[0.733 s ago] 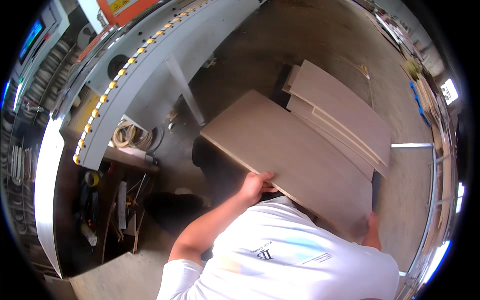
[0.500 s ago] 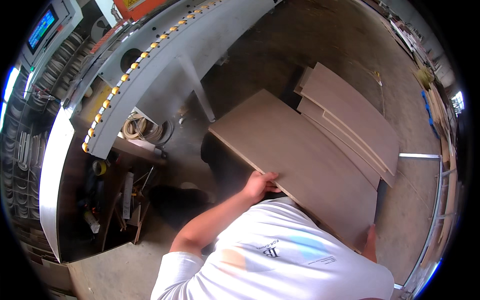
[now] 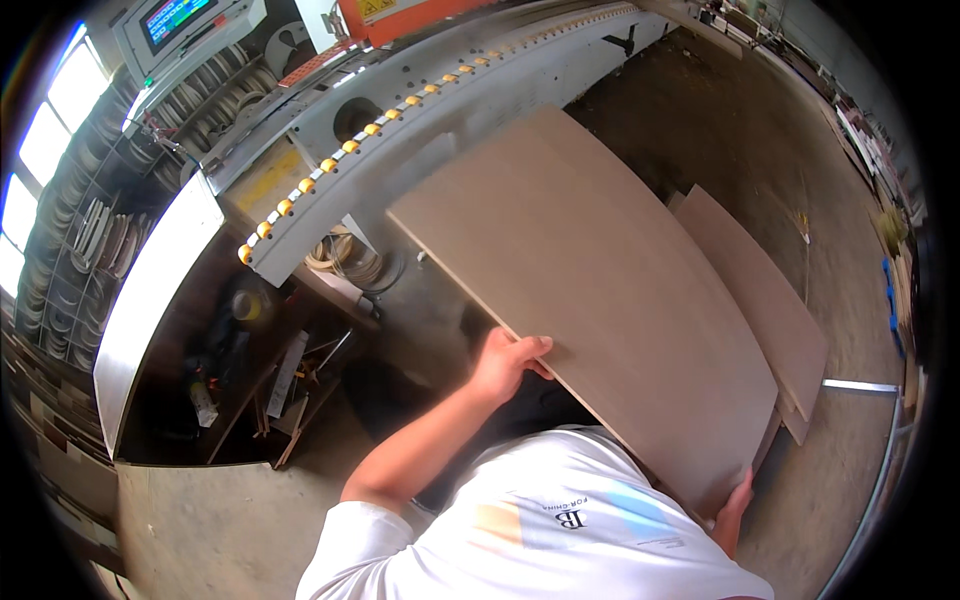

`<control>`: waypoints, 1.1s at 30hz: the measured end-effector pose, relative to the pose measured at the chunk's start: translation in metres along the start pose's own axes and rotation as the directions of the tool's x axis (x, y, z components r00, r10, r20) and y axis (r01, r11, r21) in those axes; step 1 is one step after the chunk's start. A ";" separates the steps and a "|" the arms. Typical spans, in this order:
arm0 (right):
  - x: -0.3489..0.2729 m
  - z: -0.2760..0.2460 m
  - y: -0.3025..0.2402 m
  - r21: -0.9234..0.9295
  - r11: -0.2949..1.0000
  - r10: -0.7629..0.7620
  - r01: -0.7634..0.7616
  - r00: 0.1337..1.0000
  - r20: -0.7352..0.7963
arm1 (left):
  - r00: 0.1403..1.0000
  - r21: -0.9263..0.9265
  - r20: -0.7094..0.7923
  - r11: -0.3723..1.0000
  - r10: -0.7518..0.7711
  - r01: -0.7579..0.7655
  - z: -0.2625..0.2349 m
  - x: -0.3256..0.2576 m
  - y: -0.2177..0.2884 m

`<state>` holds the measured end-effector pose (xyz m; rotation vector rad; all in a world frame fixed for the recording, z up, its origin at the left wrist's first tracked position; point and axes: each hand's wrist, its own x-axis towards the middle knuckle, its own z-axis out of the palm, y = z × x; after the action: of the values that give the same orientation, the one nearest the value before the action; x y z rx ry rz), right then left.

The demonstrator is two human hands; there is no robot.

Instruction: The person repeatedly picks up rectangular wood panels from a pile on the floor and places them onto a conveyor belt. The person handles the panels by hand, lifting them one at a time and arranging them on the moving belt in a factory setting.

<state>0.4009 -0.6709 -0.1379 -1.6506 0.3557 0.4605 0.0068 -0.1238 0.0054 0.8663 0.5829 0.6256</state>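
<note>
A large flat brown board (image 3: 590,290) is held up in front of my body, its far end close to the grey machine's side. My left hand (image 3: 507,366) grips its left long edge, thumb on the top face and fingers curled beneath. At the near right corner my right hand (image 3: 735,503) is closed on the board's edge, with part of the fingers hidden under it. More brown boards (image 3: 765,300) lie stacked beyond the held one, partly covered by it.
A grey machine rail (image 3: 440,150) with yellow rollers runs across the upper left. Below its near end stands a dark open cabinet (image 3: 170,380) with tools inside. Coiled edging strip (image 3: 345,258) lies under the machine. At right, a metal frame (image 3: 860,386) rests on the floor.
The board has come up off the stack and moved forward, toward the machine, with both hands still on it. My view has turned toward the left, so more of the machine shows.
</note>
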 end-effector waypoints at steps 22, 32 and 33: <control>-0.178 0.282 -0.177 0.081 0.996 -0.087 0.048 0.807 0.584 | 0.727 -0.080 -0.295 0.742 0.620 -0.666 -0.119 -0.028 0.139; -0.172 0.270 -0.157 0.171 0.902 -0.405 0.396 0.640 0.653 | 0.661 0.136 -0.402 0.755 0.634 -0.641 -0.037 -0.063 0.111; -0.169 0.273 -0.151 0.220 0.888 -0.423 0.404 0.526 0.738 | 0.653 0.163 -0.411 0.756 0.636 -0.634 -0.034 -0.069 0.106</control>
<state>0.3021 -0.3867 0.0499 -1.2929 -0.6849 0.7422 -0.0905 -0.1024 0.0906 0.9367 0.6867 1.5088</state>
